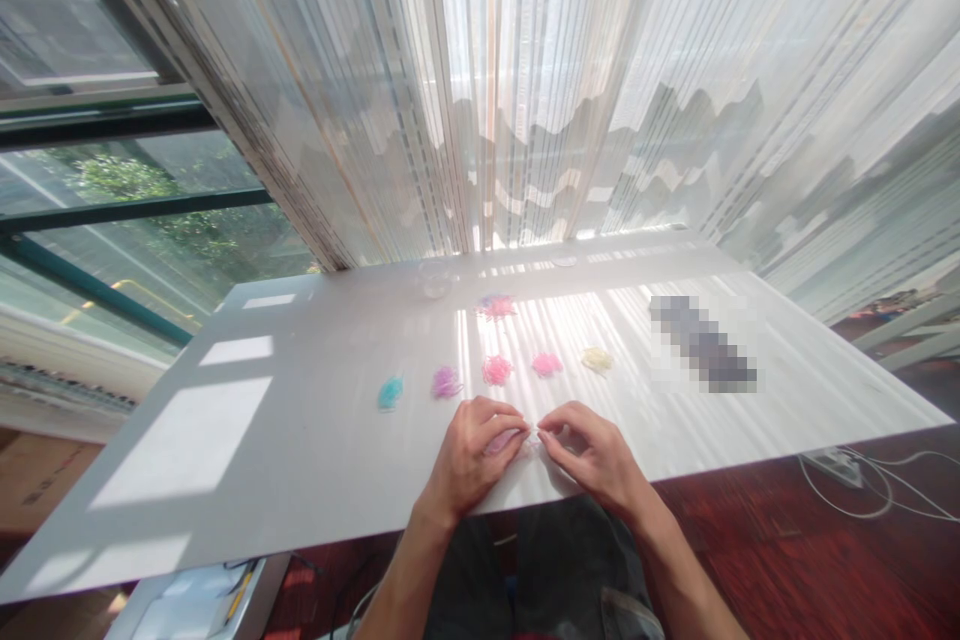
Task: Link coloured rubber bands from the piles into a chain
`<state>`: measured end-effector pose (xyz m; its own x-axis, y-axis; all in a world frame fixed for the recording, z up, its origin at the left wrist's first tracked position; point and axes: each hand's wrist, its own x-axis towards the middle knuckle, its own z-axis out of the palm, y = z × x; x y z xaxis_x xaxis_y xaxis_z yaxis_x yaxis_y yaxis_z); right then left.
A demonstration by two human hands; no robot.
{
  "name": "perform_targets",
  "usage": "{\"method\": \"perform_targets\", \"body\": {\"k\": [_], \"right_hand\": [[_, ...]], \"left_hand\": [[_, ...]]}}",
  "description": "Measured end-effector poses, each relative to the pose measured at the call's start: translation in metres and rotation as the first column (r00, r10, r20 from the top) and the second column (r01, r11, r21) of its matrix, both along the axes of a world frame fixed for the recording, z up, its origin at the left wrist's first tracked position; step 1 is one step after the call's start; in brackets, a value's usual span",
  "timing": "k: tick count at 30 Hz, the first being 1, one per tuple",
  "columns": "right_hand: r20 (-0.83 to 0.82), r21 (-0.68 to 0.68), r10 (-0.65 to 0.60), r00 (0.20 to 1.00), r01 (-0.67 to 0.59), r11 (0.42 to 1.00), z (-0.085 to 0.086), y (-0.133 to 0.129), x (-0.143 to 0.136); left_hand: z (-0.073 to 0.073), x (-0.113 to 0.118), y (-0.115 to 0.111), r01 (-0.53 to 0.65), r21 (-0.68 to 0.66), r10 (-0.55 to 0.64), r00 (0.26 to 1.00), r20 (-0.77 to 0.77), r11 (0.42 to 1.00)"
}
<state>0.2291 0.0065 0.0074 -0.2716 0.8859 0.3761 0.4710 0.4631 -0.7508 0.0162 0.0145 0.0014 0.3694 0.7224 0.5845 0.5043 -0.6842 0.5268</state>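
Observation:
Near the front edge of the white table (315, 450), my left hand (480, 450) and my right hand (592, 450) are close together, each with thumb and forefinger pinched. What lies between the fingertips is too small to make out. Beyond them is a row of small piles of thin strands or bands: teal (390, 392), purple (447, 382), hot pink (496, 370), light pink (547, 364) and pale yellow (597, 360). Farther back sits a mixed pink and blue pile (496, 306). Some pale pink material shows under my left hand.
A clear round container (435, 280) stands near the back edge, with a small clear disc (563, 262) to its right. A blurred dark object (705, 345) lies on the right. Sheer curtains (525, 100) hang behind the table. White cables (885, 480) lie below right.

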Motion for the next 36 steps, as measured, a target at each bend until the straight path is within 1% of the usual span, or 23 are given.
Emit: {"method": "perform_targets", "body": {"k": [9,15,20,23,25,27,31,33,36], "right_hand": [[-0.008,-0.020,-0.023,1.000,0.023,1.000,0.001,0.000,0.000],[-0.028,-0.077,-0.051,0.998,0.049,0.996,-0.001,0.001,0.001],[-0.013,-0.106,-0.040,0.999,0.038,0.994,0.004,0.000,0.001],[0.008,-0.100,-0.053,0.999,0.053,0.994,0.007,0.004,0.011],[0.029,-0.066,-0.102,0.994,0.104,0.992,0.009,0.011,0.024],[0.031,-0.043,-0.228,0.973,0.229,0.972,0.008,0.022,0.039],[0.037,-0.059,-0.460,0.887,0.462,0.885,0.003,0.043,0.067],[0.046,-0.078,-0.513,0.857,0.515,0.854,0.002,0.050,0.074],[0.046,-0.097,-0.535,0.844,0.537,0.838,0.001,0.056,0.077]], "left_hand": [[-0.001,-0.001,0.000,-0.012,-0.004,0.012,1.000,0.002,1.000],[-0.003,-0.001,0.001,-0.008,0.007,0.008,1.000,0.010,1.000],[-0.002,-0.001,0.000,-0.019,-0.003,0.019,1.000,0.017,1.000],[-0.001,-0.001,0.000,-0.038,-0.018,0.039,0.999,0.009,0.999],[-0.001,-0.001,0.000,-0.051,-0.015,0.051,0.999,0.001,0.999],[-0.003,-0.001,0.001,-0.063,-0.007,0.063,0.998,0.001,0.998],[-0.007,-0.001,0.002,-0.083,0.001,0.083,0.997,0.003,0.997],[-0.007,0.000,0.002,-0.088,-0.002,0.088,0.996,0.006,0.996],[-0.006,-0.001,0.002,-0.091,-0.005,0.091,0.996,0.011,0.996]]}}
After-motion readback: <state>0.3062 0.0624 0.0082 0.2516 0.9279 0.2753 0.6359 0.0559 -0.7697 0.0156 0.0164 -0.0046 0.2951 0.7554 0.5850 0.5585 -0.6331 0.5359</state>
